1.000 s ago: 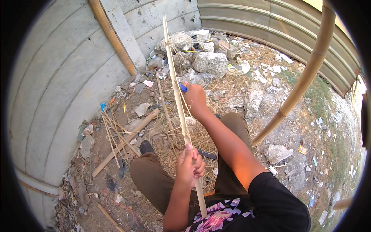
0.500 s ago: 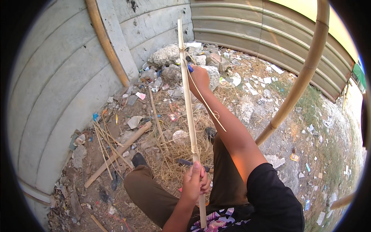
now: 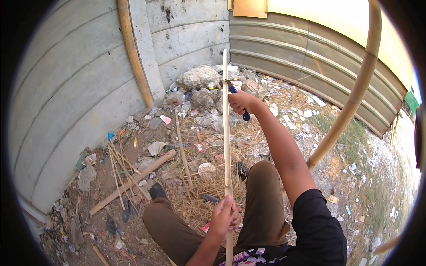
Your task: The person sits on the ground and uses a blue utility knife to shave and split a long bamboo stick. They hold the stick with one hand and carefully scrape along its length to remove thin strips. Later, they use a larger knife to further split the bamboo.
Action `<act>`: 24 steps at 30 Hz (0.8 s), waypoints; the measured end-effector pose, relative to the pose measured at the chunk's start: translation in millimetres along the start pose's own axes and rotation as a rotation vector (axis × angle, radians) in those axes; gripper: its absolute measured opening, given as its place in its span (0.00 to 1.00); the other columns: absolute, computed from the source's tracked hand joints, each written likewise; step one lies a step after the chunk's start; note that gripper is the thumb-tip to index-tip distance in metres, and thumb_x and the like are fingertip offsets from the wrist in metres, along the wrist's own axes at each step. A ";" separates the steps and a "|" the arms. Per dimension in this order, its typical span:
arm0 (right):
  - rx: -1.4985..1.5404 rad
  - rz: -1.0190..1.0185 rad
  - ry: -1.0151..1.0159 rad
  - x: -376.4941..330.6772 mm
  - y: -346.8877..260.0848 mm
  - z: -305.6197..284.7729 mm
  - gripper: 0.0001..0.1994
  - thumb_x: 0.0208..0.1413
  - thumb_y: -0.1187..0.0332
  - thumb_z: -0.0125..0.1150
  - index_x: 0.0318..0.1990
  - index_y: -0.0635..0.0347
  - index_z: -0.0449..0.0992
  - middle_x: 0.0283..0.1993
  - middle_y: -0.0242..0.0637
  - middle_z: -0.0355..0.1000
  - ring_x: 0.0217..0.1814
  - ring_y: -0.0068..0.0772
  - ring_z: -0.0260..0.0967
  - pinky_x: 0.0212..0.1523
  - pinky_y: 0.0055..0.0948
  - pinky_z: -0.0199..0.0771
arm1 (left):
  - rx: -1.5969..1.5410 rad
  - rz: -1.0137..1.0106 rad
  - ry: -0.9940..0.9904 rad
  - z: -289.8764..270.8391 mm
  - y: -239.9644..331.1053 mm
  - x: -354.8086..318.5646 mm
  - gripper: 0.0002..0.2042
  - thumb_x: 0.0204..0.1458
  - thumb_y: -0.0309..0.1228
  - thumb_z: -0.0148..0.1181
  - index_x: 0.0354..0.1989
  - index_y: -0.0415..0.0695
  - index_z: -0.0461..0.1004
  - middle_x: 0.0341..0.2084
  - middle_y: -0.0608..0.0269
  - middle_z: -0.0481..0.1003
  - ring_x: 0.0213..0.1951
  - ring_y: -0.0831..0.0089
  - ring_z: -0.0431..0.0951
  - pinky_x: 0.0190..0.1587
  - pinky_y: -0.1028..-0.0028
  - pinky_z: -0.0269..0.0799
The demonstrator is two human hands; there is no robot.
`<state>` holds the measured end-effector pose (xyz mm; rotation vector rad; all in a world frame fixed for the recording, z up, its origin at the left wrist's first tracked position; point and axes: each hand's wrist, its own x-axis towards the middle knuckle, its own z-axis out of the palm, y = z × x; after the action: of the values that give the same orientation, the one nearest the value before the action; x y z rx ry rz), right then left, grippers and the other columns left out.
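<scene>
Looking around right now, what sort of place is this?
Probably a rough outdoor corner of a lot: a grey panelled wall meets a brown, ribbed, metal-looking fence, with dry brown ground strewn with pale litter scraps.

Your left hand point(image 3: 225, 217) sits low and central, fingers point(image 3: 234, 218) curled tight, thumb point(image 3: 227, 202) on top pointing away from you; left forearm point(image 3: 205, 249) angles in from below. Right arm point(image 3: 283, 144) reaches far forward, almost straight, right hand point(image 3: 245, 103) clenched. Left leg point(image 3: 173, 228) bent, angled outward; right leg point(image 3: 264, 199) bent.
</scene>
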<state>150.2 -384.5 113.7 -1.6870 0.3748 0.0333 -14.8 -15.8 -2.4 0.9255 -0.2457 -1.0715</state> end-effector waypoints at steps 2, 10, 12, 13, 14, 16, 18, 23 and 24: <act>-0.185 -0.229 0.334 -8.9 17.9 13.1 0.24 0.63 0.57 0.57 0.16 0.51 0.58 0.10 0.25 0.54 0.10 0.22 0.50 0.12 0.29 0.47 | 0.016 0.046 0.016 -0.3 -0.4 5.4 0.19 0.71 0.49 0.39 0.31 0.48 0.60 0.12 0.72 0.53 0.11 0.83 0.51 0.12 0.80 0.48; -0.806 -0.404 0.497 -82.7 105.7 165.9 0.15 0.59 0.59 0.57 0.30 0.61 0.81 0.25 0.56 0.75 0.30 0.62 0.75 0.35 0.53 0.76 | -0.146 0.074 0.106 -20.6 14.2 20.4 0.19 0.71 0.49 0.40 0.30 0.48 0.60 0.11 0.74 0.52 0.11 0.83 0.50 0.11 0.80 0.49; -0.767 -0.460 0.485 -87.8 116.0 178.9 0.16 0.60 0.58 0.56 0.29 0.60 0.80 0.23 0.54 0.74 0.27 0.61 0.74 0.32 0.53 0.75 | -0.173 0.094 0.083 -23.8 19.9 23.2 0.19 0.71 0.49 0.40 0.30 0.49 0.61 0.11 0.74 0.52 0.11 0.84 0.49 0.11 0.79 0.49; -0.749 -0.486 0.480 -90.7 121.4 184.7 0.16 0.61 0.58 0.56 0.29 0.60 0.80 0.21 0.52 0.73 0.26 0.60 0.74 0.31 0.52 0.75 | -0.188 0.104 0.070 -25.7 20.3 22.9 0.19 0.71 0.49 0.40 0.30 0.49 0.61 0.11 0.75 0.52 0.11 0.84 0.49 0.11 0.79 0.49; -0.767 -0.525 0.479 -93.3 127.9 191.1 0.16 0.61 0.57 0.56 0.28 0.59 0.79 0.20 0.51 0.73 0.25 0.60 0.73 0.29 0.52 0.74 | -0.205 0.112 0.059 -27.9 21.4 23.0 0.19 0.71 0.49 0.40 0.30 0.49 0.61 0.11 0.75 0.52 0.11 0.84 0.49 0.11 0.80 0.48; -0.812 -0.630 0.491 -93.7 132.0 199.8 0.17 0.63 0.56 0.55 0.27 0.57 0.78 0.19 0.49 0.72 0.22 0.58 0.72 0.26 0.51 0.72 | -0.237 0.130 0.027 -30.6 29.2 19.7 0.19 0.71 0.49 0.39 0.30 0.49 0.61 0.11 0.75 0.52 0.11 0.84 0.49 0.11 0.80 0.48; -0.783 -0.687 0.511 -94.8 132.5 202.9 0.17 0.64 0.56 0.54 0.26 0.55 0.76 0.17 0.47 0.71 0.20 0.57 0.71 0.24 0.51 0.71 | -0.259 0.126 0.004 -33.0 28.8 15.3 0.20 0.71 0.49 0.39 0.30 0.49 0.61 0.11 0.75 0.51 0.11 0.83 0.49 0.11 0.80 0.48; -0.779 -0.722 0.499 -101.7 120.6 203.1 0.17 0.65 0.57 0.53 0.26 0.55 0.75 0.17 0.49 0.70 0.20 0.57 0.70 0.23 0.51 0.70 | -0.225 0.118 -0.021 -32.6 35.1 10.0 0.20 0.70 0.50 0.40 0.30 0.50 0.61 0.11 0.74 0.51 0.11 0.83 0.49 0.11 0.80 0.47; -0.789 -0.701 0.514 -99.6 122.1 202.5 0.17 0.65 0.57 0.53 0.26 0.55 0.76 0.17 0.49 0.70 0.20 0.57 0.70 0.24 0.51 0.70 | -0.215 0.120 -0.020 -32.3 33.9 10.3 0.20 0.70 0.50 0.40 0.30 0.50 0.60 0.11 0.74 0.51 0.11 0.83 0.49 0.11 0.80 0.46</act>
<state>62.8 -178.4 -11.6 -2.5262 0.1205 -0.8843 31.1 -2.0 0.6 0.6989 -0.1959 -0.9756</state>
